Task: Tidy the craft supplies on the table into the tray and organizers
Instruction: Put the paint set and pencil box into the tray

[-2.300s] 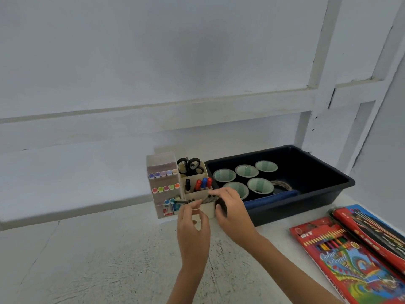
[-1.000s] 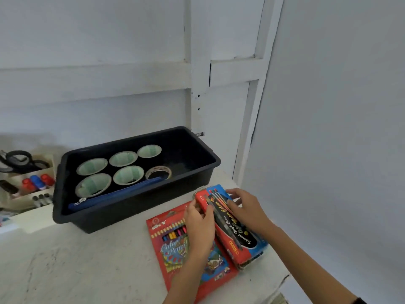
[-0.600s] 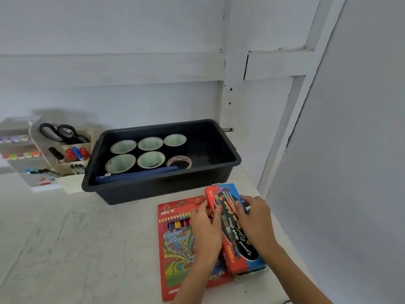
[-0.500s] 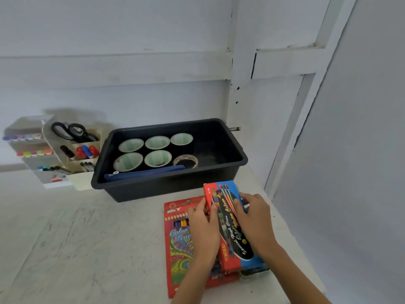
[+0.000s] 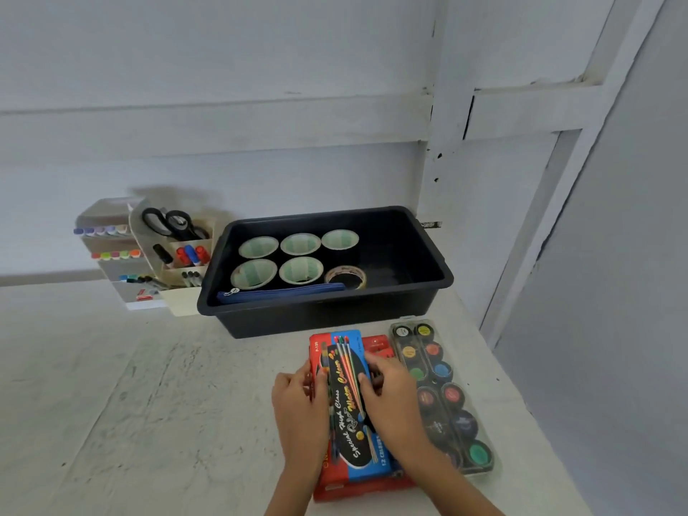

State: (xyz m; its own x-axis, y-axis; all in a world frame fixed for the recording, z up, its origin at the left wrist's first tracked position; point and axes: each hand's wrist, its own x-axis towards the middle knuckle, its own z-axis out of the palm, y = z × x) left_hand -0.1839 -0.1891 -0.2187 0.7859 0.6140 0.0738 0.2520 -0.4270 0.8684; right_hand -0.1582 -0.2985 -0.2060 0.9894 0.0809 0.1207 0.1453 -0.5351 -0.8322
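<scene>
Head cam looks down at the table (image 5: 149,404). Both hands are on the watercolour box (image 5: 346,389), the blue and red one with the black oval on its lid. The left hand (image 5: 301,411) wraps the box's left long edge, and the right hand (image 5: 394,404) has its fingers curled over the top from the right side, so it's a proper two-handed hold. The box is stacked on a flat red pencil box (image 5: 357,491), just in front of the black tray (image 5: 327,318). I can't tell if it's actually lifted off or just resting there.

What I'd worry about from here:

- The clear paint case (image 5: 439,370) lies right beside the right hand and close to the table's right edge. A sloppy outward swing of that wrist could nudge it toward the drop.
- If fingertips hook under both boxes, the pencil box might drag along and then slip off partway.
- The tray is pretty full on its left side, with the tape rolls (image 5: 299,243) packed in and a blue pouch (image 5: 283,292) along the front wall. The only bare floor is at the right end (and the box looks long). Put down carelessly, it would end up tilted on the rolls or propped against the wall instead of lying flat.
- I can't see whether the box's end flap is closed, so tipping it steeply on the way over could spill whatever's inside.

The organizer (image 5: 182,303) with the scissors (image 5: 175,223) sits touching the tray's left end and well away from the hands, so I doubt it gets bumped.
</scene>
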